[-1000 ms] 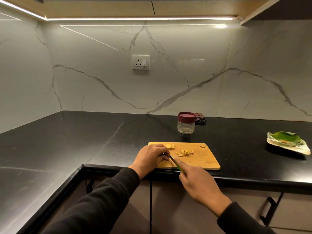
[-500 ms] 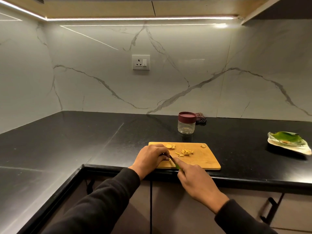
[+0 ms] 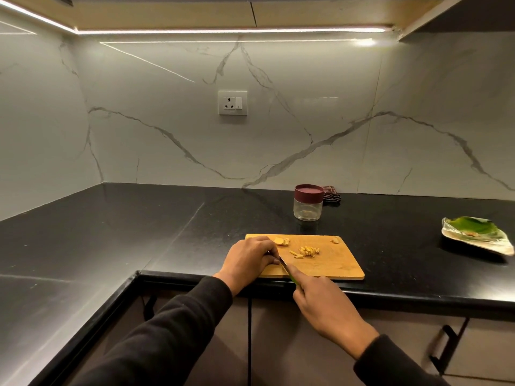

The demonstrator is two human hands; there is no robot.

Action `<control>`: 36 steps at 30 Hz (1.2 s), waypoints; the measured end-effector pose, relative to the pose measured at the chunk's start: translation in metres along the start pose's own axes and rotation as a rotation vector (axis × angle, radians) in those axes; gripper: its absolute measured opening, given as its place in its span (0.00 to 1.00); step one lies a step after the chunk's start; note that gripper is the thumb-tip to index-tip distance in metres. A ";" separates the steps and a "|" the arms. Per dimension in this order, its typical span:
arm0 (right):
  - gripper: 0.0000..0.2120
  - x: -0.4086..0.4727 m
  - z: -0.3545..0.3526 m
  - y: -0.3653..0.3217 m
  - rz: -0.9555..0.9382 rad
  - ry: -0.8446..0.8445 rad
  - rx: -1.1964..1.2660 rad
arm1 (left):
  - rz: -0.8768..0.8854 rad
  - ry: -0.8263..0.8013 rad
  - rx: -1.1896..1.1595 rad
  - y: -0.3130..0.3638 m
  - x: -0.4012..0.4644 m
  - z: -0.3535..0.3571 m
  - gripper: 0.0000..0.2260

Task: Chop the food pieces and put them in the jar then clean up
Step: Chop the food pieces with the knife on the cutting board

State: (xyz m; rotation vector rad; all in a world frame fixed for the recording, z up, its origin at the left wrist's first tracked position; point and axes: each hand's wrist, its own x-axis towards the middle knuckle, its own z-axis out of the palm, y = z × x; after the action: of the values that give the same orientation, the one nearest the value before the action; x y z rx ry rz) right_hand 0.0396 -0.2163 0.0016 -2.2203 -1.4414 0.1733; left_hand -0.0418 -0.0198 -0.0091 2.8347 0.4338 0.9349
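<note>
A wide stretch of bare black surface (image 3: 111,232) is seen on the left, running round an inner corner to the near edge. The wooden cutting board (image 3: 328,263) is laid at the near edge of the surface, its near side almost flush with the rim. The left hand (image 3: 250,260) is placed on the board's near left corner, its fingers curled down over something that is hidden beneath them; whether a food piece is pinched there cannot be told. Just right of it, the knife (image 3: 284,264) is held by the right hand (image 3: 326,305), which is clamped round the green handle, most of that handle being covered. The dark blade is angled up and left to the left fingertips. A small heap of chopped food pieces (image 3: 306,251) is seen in the middle of the board, a few slices (image 3: 281,241) at its far left and one piece (image 3: 335,240) at its far right.

Beyond the board the jar (image 3: 308,202) is stood upright with its maroon lid on, a few bits being faintly visible inside. A dark checked cloth (image 3: 331,194) is partly hidden behind it against the marble wall (image 3: 362,121), where a socket (image 3: 232,103) is mounted. Open surface is left between the board and the green dish (image 3: 478,234) at the far right, well apart, its contents being hard to make out.
</note>
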 end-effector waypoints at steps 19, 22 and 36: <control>0.28 -0.035 -0.014 0.003 0.056 0.015 -0.371 | 0.035 -0.072 -0.002 -0.001 0.002 0.000 0.07; 0.28 -0.034 -0.015 0.003 0.061 0.010 -0.354 | 0.061 -0.145 0.007 -0.003 0.004 0.000 0.10; 0.26 -0.028 -0.017 0.014 0.077 0.085 -0.223 | -0.007 -0.059 -0.042 -0.002 0.000 0.004 0.06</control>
State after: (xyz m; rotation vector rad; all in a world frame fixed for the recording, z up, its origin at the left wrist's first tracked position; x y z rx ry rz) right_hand 0.0457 -0.2512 0.0061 -2.4310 -1.3890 -0.0586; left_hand -0.0400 -0.0176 -0.0130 2.8129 0.4123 0.8470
